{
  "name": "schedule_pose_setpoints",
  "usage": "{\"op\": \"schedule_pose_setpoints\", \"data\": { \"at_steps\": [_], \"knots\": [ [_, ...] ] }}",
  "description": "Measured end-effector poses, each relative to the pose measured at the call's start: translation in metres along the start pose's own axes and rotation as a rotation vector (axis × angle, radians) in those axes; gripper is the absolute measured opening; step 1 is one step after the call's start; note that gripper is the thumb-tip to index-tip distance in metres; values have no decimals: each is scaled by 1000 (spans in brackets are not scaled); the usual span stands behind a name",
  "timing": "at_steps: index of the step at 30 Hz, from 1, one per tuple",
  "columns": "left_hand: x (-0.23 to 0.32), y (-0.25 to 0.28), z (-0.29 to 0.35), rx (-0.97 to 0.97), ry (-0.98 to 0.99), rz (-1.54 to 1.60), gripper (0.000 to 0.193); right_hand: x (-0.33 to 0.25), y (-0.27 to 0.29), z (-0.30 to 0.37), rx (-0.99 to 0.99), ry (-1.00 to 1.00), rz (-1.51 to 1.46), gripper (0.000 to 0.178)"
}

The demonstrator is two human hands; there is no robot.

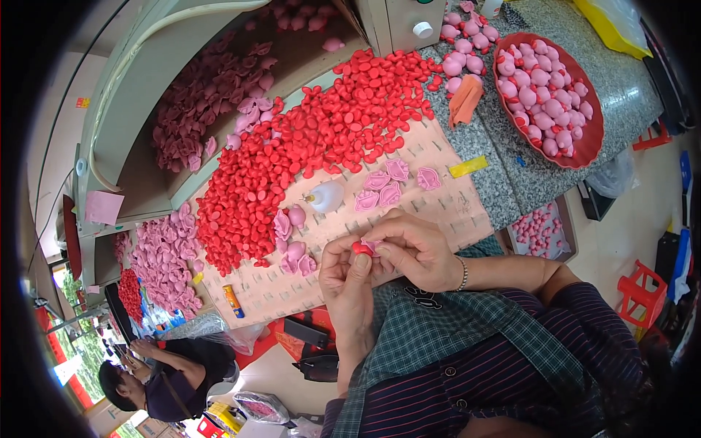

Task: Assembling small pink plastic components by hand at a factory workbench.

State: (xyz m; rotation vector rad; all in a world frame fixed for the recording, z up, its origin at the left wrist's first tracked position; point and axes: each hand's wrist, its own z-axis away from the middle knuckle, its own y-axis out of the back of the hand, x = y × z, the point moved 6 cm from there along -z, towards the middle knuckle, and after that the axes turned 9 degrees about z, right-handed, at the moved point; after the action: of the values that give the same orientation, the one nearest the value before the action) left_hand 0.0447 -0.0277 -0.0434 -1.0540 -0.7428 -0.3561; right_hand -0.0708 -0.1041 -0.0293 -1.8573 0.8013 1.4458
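Between the fingers (pixel 359 270), a red piece (pixel 361 249)

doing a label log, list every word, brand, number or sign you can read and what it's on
No text reads clearly enough to quote.
Orange tube: print too small.
Pink sheet: rows of marks, too blurred.
Yellow strip: marks too small.
Apron: dark emblem, no legible words.
Orange wall sticker: too small.

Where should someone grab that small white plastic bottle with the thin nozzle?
Probably around the bulging middle of the small white plastic bottle, from the near side: its thin nozzle points left, and pink ruffled pieces lie to its right.
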Motion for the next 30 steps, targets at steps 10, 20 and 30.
{"op": "schedule_pose_setpoints", "data": {
  "at_steps": [10,20,30],
  "knots": [
    [10,-10,1,8,-163,-136,26,2,-7,-3,18,-39,-99,27],
    [-1,0,0,35,-47,76,28,7,-4,-6,-119,-105,-234,26],
    [-1,-2,4,36,-12,97,27,5,-2,-9,-272,-138,-189,31]
  ]
}}
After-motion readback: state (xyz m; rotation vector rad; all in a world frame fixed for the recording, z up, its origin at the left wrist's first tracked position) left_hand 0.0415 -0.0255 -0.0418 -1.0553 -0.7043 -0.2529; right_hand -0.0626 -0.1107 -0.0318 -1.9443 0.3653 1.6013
